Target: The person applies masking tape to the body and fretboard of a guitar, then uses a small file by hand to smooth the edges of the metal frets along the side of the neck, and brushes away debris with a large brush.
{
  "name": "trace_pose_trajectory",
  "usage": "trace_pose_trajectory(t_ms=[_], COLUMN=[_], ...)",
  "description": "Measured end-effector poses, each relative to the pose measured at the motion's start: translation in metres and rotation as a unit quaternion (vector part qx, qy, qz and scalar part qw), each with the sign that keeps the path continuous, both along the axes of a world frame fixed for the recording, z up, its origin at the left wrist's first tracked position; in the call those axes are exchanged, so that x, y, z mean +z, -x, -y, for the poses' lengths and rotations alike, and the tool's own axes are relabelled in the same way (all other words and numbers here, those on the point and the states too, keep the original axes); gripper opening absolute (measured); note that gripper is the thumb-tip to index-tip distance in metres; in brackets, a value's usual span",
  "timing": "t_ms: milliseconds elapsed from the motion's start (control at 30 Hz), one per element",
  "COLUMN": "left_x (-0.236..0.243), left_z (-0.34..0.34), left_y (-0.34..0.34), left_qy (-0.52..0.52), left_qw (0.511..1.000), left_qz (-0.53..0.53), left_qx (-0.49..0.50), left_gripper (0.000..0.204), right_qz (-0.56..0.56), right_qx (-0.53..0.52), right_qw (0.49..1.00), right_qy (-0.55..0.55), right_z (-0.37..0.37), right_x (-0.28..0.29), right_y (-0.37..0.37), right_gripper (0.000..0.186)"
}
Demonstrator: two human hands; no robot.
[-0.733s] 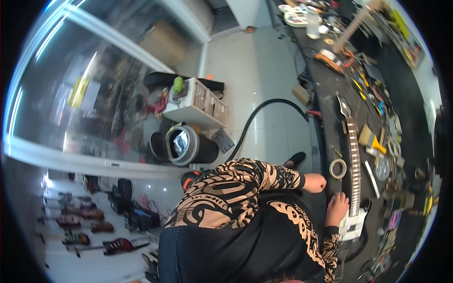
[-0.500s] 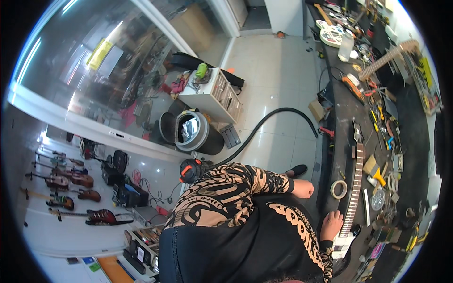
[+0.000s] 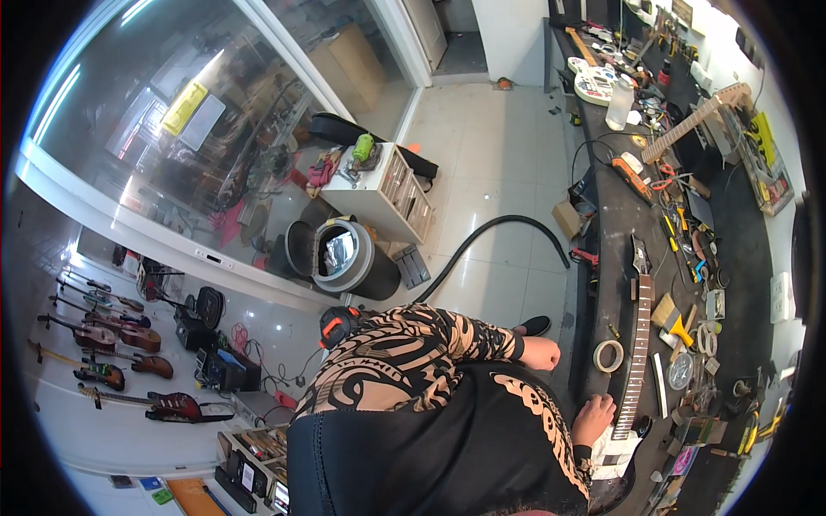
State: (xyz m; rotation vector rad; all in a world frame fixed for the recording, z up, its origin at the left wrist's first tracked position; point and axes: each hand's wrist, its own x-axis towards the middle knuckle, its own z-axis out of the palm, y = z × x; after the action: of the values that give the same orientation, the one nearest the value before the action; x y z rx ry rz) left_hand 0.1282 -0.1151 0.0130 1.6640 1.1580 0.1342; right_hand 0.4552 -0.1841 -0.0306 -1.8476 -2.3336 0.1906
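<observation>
An electric guitar lies on the dark workbench, its long fretboard (image 3: 640,353) pointing away from me. A dark headstock (image 3: 640,255) is at the far end. Over the body by the neck's near end lies a white sheet (image 3: 613,456). Beside that near end, my right hand (image 3: 594,419) rests at the guitar with its fingers stretched out and apart. My left hand (image 3: 540,353) is a closed fist in front of the bench edge, touching no tool that I can see. The inside of that fist is hidden.
A tape roll (image 3: 608,356) sits left of the neck. Right of it lie a white strip (image 3: 660,384), a yellow-handled brush (image 3: 674,322) and several tools. A black hose (image 3: 482,230) crosses the floor near a grey bin (image 3: 357,258). A white drawer cabinet (image 3: 391,193) stands behind.
The whole view has shifted slightly, so the bench and guitar appear a little lower and further left. Both hands keep nearly the same place and shape.
</observation>
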Motion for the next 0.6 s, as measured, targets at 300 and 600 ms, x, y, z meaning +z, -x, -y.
trace_pose_trajectory(t_ms=[300,600], left_x=[-0.038,-0.036], left_z=[-0.009,-0.022], left_y=[-0.014,-0.029], left_qy=[0.018,-0.005], left_qw=[0.999,0.993], left_qz=[0.026,0.067], left_qx=[-0.031,-0.094], left_gripper=[0.021,0.029], right_qz=[-0.012,-0.101], right_qx=[-0.029,-0.117], right_qw=[0.999,0.986], right_qy=[-0.034,-0.057], right_z=[-0.007,0.003], right_x=[-0.008,-0.005], right_y=[0.007,0.003], right_gripper=[0.014,0.039])
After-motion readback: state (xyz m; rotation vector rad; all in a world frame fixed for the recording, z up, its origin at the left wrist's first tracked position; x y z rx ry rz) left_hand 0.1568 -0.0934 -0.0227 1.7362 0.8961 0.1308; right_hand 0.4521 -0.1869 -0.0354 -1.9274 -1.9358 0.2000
